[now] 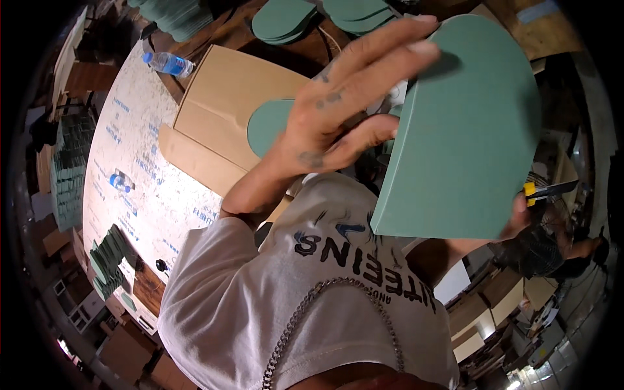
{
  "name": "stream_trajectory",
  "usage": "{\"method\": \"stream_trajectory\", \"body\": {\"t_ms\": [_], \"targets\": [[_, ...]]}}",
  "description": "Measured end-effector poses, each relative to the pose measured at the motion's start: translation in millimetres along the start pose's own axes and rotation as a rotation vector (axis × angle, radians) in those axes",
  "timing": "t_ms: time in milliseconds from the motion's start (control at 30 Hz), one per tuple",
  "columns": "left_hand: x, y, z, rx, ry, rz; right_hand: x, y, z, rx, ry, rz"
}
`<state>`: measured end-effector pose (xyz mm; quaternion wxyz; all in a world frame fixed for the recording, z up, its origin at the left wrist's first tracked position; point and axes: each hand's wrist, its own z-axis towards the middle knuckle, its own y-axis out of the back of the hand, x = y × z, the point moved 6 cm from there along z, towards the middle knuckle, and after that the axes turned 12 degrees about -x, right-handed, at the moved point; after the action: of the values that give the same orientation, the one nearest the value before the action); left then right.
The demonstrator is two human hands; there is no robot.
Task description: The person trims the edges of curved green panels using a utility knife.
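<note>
A large green board [474, 130] with one straight edge and one rounded side is raised in front of me. My left hand [351, 97] is at its straight edge, fingers stretched out and apart over the face, the thumb by the edge. Most of my right hand [517, 220] is hidden under the board's lower right corner, where it supports the board. A yellow and black cutter knife [549, 191] sticks out from that hand's fingers. Behind my left wrist, a smaller rounded green piece [268, 128] lies on a brown cardboard box [237, 81].
Stacks of green boards [283, 21] lie at the far side of the table, with more green pieces [109, 260] at the left. A water bottle [168, 64] lies beside the box on the printed white surface [140, 146]. Another person [552, 250] is at the right.
</note>
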<state>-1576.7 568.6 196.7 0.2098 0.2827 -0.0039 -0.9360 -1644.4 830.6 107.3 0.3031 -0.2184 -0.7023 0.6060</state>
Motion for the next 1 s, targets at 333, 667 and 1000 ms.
{"method": "stream_trajectory", "body": {"t_ms": [333, 667, 1000], "targets": [[18, -11, -30, -0.28, 0.647, -0.68, 17, 4, -5, -0.48, 0.921, -1.225], [18, -8, -31, -0.262, 0.694, -0.59, 15, 14, -15, -0.421, 1.02, -1.612], [23, -11, -35, -0.295, 0.666, -0.646, 32, 53, -19, -0.443, 0.847, -0.718]]}}
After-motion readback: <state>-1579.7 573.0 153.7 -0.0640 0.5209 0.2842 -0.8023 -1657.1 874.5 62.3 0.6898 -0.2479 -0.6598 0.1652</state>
